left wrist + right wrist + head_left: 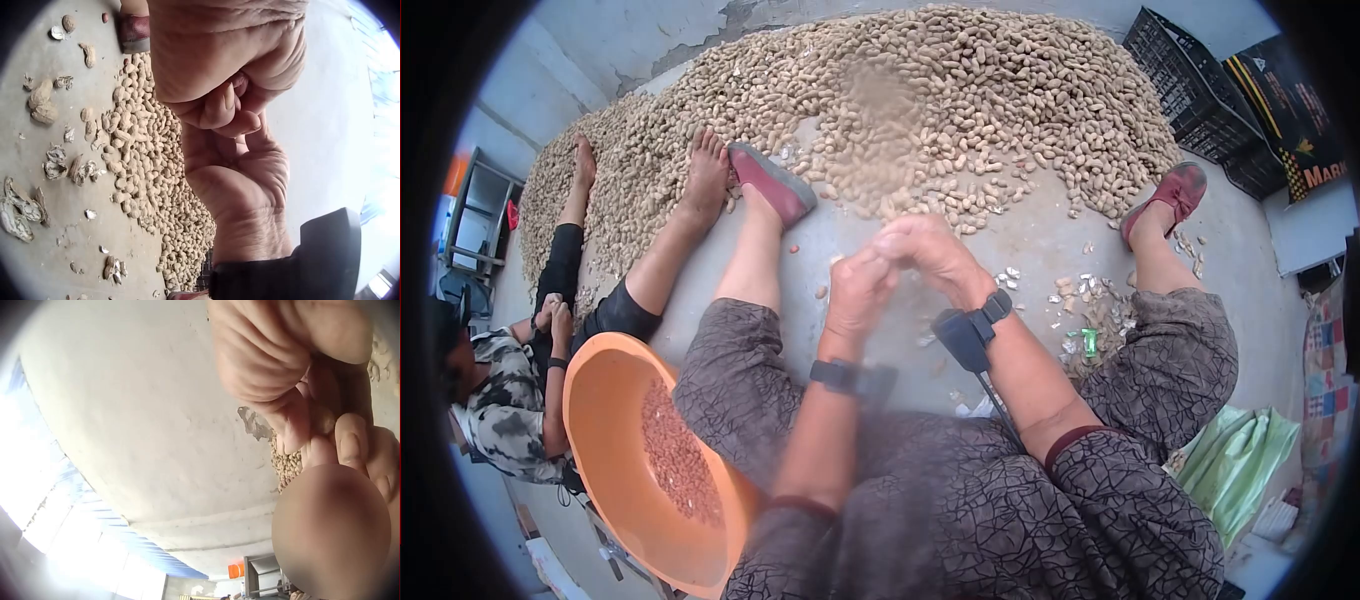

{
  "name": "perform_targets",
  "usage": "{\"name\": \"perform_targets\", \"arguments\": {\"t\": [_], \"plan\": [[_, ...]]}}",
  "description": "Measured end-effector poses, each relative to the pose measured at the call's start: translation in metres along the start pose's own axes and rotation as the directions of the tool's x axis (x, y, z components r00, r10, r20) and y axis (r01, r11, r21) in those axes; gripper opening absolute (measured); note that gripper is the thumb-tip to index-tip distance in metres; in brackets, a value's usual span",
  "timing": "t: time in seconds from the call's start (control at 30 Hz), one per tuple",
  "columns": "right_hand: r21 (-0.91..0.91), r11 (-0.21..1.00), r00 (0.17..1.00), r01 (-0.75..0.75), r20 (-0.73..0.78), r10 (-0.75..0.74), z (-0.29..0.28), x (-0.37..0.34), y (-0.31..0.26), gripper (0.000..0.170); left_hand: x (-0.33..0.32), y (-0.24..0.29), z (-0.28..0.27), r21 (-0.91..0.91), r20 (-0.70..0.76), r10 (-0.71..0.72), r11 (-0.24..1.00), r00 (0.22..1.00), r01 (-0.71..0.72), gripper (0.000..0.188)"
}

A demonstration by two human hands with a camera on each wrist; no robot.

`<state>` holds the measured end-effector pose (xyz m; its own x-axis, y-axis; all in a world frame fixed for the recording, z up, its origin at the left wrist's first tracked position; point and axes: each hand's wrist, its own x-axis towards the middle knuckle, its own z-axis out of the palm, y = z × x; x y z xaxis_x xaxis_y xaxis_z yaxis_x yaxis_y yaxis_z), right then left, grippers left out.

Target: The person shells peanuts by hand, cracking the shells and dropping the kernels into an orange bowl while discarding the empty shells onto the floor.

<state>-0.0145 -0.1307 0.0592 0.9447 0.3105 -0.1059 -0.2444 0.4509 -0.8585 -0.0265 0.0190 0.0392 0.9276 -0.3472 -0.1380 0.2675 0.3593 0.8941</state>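
My left hand [860,292] and right hand [935,255] meet in front of me, above the floor and short of the peanut heap [960,90]. Both have curled fingers, with their fingertips together. In the right wrist view a small tan bit of a peanut [322,419] shows between the fingertips, mostly hidden by them. Seen from the left wrist, the left hand [228,53] is above, its thumb bent in against the right hand [240,181]. Unshelled peanuts [150,144] lie behind them.
An orange tub [590,440] with reddish shelled kernels [675,450] stands beside my left leg. Broken shells [1090,300] litter the floor near my right leg. A black crate [1190,100] and green sack [1235,465] are at right. Another person [510,400] sits at left.
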Motion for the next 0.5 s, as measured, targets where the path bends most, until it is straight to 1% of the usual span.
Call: {"name": "perform_targets", "arguments": {"t": [0.07, 0.1, 0.17, 0.2, 0.23, 0.27, 0.37, 0.4, 0.47, 0.5], "plan": [[0.008, 1.0, 0.999, -0.024, 0.032, 0.023, 0.004, -0.003, -0.003, 0.017, -0.003, 0.006, 0.003, -0.071, 0.002, -0.028, 0.997, 1.0, 0.028, 0.022], [0.008, 1.0, 0.999, -0.016, 0.038, 0.016, 0.005, -0.005, -0.005, 0.017, -0.004, 0.008, 0.004, -0.066, 0.003, -0.021, 0.998, 1.0, 0.021, 0.022], [0.015, 1.0, 0.991, -0.007, 0.131, 0.005, 0.009, -0.007, -0.009, 0.019, -0.007, 0.013, 0.007, -0.137, 0.01, -0.005, 0.991, 1.0, 0.006, 0.025], [0.013, 1.0, 0.991, 0.0, 0.135, -0.002, 0.009, -0.006, -0.009, 0.019, -0.008, 0.017, 0.012, -0.133, 0.013, 0.003, 0.991, 1.0, -0.001, 0.025], [-0.01, 1.0, 0.99, 0.01, 0.14, -0.009, 0.009, -0.006, -0.008, 0.019, -0.011, 0.019, 0.018, -0.119, -0.027, 0.013, 0.993, 1.0, -0.016, 0.026], [-0.032, 0.999, 0.99, 0.021, 0.143, -0.016, 0.008, -0.006, -0.006, 0.018, -0.013, 0.021, 0.022, -0.104, -0.066, 0.022, 0.994, 0.998, -0.029, 0.026], [-0.054, 0.998, 0.991, 0.02, 0.136, -0.013, 0.01, -0.009, -0.007, 0.017, -0.016, 0.02, 0.025, -0.079, -0.081, 0.027, 0.996, 0.996, -0.034, 0.028], [-0.055, 0.998, 0.991, 0.018, 0.134, -0.011, 0.01, -0.009, -0.007, 0.017, -0.017, 0.02, 0.023, -0.081, -0.081, 0.025, 0.996, 0.996, -0.032, 0.028], [-0.129, 0.988, 0.995, 0.086, 0.07, -0.077, 0.01, -0.01, -0.008, 0.015, -0.018, 0.017, 0.018, -0.069, -0.041, -0.014, 0.998, 0.999, 0.012, 0.024], [-0.132, 0.988, 0.995, 0.082, 0.062, -0.074, 0.011, -0.011, -0.009, 0.015, -0.017, 0.016, 0.015, -0.074, -0.037, -0.02, 0.997, 0.999, 0.017, 0.024]]}}
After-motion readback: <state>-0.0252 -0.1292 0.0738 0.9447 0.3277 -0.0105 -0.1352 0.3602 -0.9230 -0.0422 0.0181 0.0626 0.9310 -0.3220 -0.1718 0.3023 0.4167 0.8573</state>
